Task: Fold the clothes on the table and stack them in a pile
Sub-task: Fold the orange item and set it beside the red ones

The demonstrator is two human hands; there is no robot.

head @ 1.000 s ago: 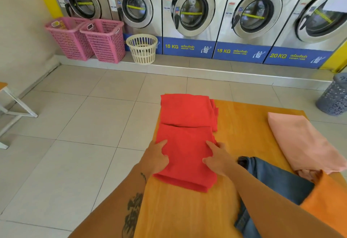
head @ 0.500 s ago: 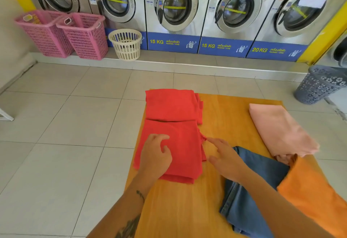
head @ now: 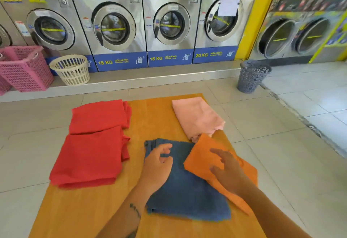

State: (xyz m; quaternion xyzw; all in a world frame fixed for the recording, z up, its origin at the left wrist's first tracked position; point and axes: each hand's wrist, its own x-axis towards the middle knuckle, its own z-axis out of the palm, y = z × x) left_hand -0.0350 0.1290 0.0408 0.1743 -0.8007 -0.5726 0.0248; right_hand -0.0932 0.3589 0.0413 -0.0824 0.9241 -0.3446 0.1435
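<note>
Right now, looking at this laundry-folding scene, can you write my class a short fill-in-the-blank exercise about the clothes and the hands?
1. The left hand rests on the ____ denim garment.
2. The right hand is over the ____ cloth.
3. Two folded red cloths lie on the ____ side of the wooden table.
4. The folded pale pink cloth lies at the table's far ____ corner.

Missing words: blue; orange; left; right
</note>
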